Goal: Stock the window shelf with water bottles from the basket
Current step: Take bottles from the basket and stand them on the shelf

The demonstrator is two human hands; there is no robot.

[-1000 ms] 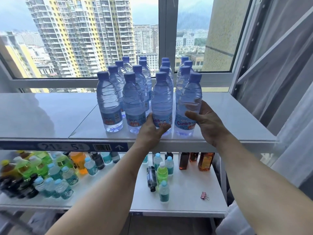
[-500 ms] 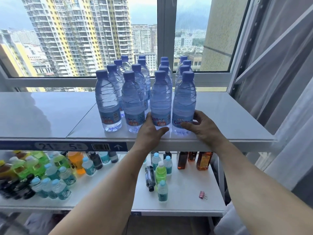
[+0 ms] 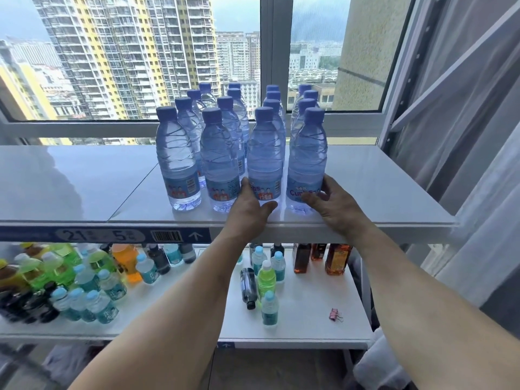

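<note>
Several clear water bottles with blue caps stand in four rows on the white window shelf [image 3: 380, 192]. My left hand [image 3: 247, 209] cups the base of the third front bottle [image 3: 264, 159], thumb in front and fingers along its left side. My right hand [image 3: 333, 204] holds the base of the rightmost front bottle [image 3: 306, 161], thumb on the label and fingers round its right side. Both bottles stand upright on the shelf. No basket is in view.
The shelf's left half [image 3: 70, 178] is bare. The lower shelf [image 3: 309, 319] carries many coloured drink bottles, brown bottles at the back and a pink binder clip [image 3: 334, 314]. A window frame stands behind, with curtains [image 3: 464, 122] and a slanted upright on the right.
My right hand brought the tilted rightmost bottle left and set it upright in line with the front row. My left hand stayed at the third bottle's base.
</note>
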